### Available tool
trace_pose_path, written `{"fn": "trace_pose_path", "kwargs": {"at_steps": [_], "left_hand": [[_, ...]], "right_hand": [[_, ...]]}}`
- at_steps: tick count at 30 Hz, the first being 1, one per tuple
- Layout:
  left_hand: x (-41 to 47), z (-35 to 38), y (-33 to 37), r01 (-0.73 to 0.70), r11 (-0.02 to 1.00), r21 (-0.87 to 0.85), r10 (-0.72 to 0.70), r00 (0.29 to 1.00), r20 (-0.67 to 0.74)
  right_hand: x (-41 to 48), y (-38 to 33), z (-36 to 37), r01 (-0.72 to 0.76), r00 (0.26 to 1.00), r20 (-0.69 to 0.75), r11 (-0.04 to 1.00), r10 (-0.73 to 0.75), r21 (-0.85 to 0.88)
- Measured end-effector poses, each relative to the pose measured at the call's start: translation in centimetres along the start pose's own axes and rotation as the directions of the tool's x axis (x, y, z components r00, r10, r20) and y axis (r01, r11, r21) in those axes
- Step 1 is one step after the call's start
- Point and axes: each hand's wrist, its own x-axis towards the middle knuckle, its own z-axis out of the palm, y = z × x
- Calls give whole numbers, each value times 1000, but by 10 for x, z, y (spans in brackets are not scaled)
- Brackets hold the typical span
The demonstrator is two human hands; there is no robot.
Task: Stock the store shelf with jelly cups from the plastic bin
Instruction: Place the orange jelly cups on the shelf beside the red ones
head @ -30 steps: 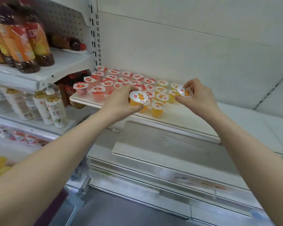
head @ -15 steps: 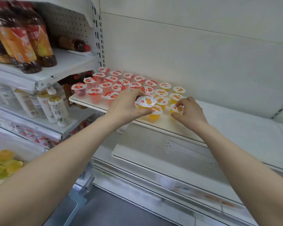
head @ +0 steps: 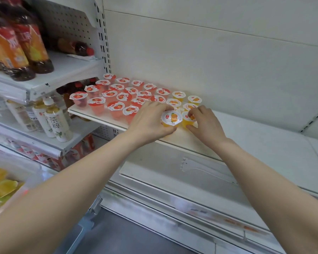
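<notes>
L hand [head: 147, 121] curls fingers round a tilted orange jelly cup [head: 171, 117] at the shelf [head: 255, 136] front edge, prob. to extend the front row, while R hand [head: 206, 123] pinches the neighbouring orange cup [head: 188, 120] standing there, likely squaring it w/ the rows; plastic bin [head: 31, 167] sits lower left.

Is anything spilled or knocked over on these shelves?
Nothing is spilled. One dark bottle lies on its side at the back of the upper shelf, while the big bottles in front stand upright. The jelly cups stand in tidy rows.
</notes>
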Motion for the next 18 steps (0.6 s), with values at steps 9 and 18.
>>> {"fn": "trace_pose_path", "kwargs": {"at_steps": [9, 18], "left_hand": [[19, 18, 24, -118, 989, 88, 118, 993, -2], [17, 52, 18, -104, 979, 174, 100, 994, 33]], "right_hand": [[-1, 23, -28, 126, 992, 37, 990, -123, -68], [1, 28, -33, 92, 996, 13, 991, -91, -94]]}}
